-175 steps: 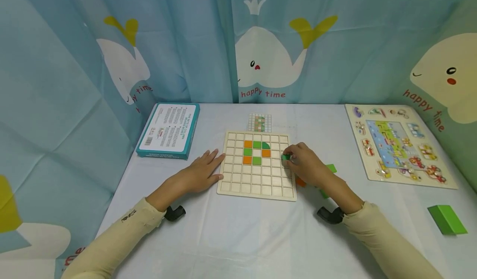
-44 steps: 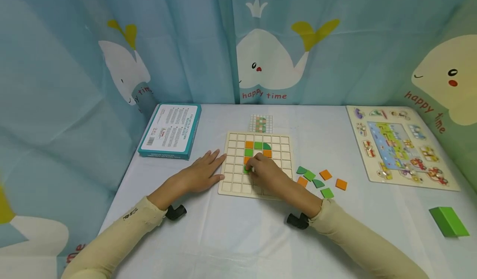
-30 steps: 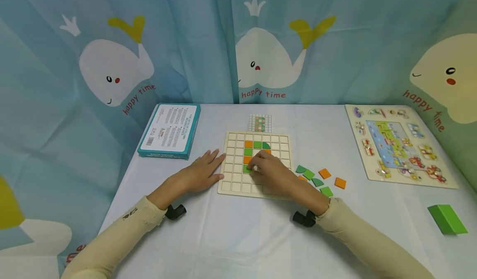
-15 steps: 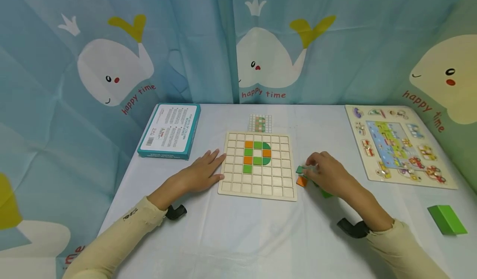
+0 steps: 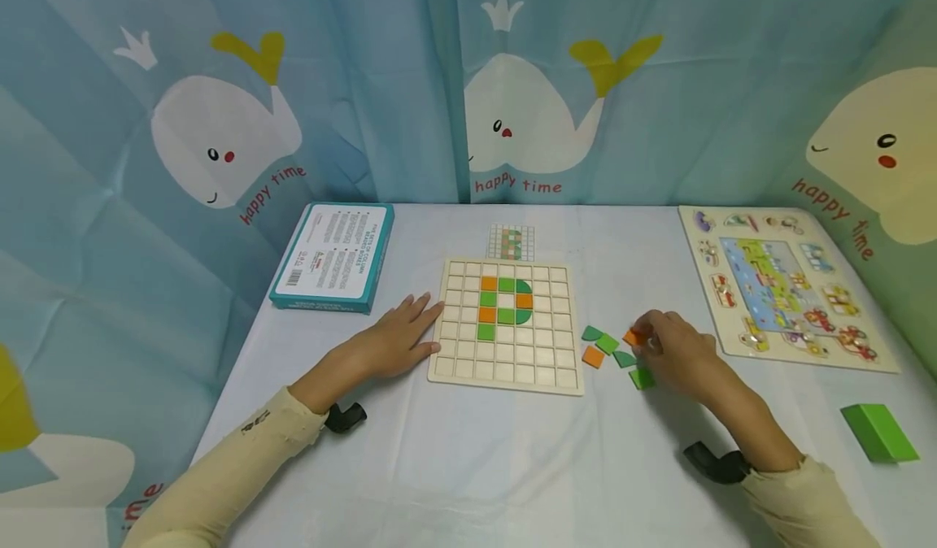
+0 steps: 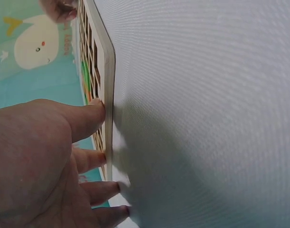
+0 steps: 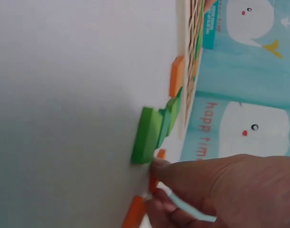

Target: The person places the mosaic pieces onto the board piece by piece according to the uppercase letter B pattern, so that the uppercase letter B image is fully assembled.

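The grid board [image 5: 506,333] lies flat, the left hand [image 5: 398,338] touching its left edge, fingers spread; light pressure should steady it. Right of the board, the right hand [image 5: 675,354] pinches an orange tile [image 5: 632,337] between thumb and finger; gripping opposite edges would best keep it level.

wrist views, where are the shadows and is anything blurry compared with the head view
Left wrist view: a shadow by the left hand darkens the white tablecloth, whose weave shows rippled banding; right wrist view: soft overall, darker toward the lower left; head view: crisper, with a faint shadow below the right hand, though fine print on the teal box is unreadable.
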Motion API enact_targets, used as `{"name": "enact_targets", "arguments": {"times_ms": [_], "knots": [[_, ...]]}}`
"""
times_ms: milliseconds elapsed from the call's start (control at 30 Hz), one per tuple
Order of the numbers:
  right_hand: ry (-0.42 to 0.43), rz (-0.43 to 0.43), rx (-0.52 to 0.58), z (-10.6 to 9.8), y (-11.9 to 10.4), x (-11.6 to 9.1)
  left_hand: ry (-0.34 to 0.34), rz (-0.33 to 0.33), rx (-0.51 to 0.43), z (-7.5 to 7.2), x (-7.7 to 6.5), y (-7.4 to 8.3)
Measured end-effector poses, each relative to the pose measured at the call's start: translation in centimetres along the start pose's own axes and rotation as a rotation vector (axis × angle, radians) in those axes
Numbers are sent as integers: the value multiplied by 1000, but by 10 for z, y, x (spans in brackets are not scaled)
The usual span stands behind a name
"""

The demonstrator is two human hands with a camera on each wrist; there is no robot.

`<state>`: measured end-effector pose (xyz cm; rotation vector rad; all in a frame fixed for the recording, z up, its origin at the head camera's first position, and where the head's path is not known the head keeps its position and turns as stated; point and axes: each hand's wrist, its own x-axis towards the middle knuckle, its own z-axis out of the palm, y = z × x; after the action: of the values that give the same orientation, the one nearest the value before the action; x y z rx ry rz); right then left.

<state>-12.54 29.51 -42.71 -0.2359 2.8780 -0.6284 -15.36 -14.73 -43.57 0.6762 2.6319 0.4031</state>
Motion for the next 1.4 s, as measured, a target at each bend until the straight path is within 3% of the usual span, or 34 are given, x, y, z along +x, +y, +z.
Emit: {"name": "enact_targets", "arguments": {"times_ms": [233, 600, 800, 967, 1167, 1400], "knots": [[34, -122, 76, 0, 12, 9, -8, -2, -7, -1, 0, 1], [72, -112, 104, 7, 9, 19, -3, 5, -9, -1, 0, 1], [41, -116, 106, 7, 2, 25, -7, 2, -9, -2, 0, 1], [7, -125, 124, 5, -13, 29, -10, 7, -13, -2, 0, 1], [-15, -147, 136, 9, -46, 32, -9, 15, -8, -2, 0, 0], [-7, -275, 140, 28, -80, 38, -2, 18, -13, -1, 0, -1]]}}
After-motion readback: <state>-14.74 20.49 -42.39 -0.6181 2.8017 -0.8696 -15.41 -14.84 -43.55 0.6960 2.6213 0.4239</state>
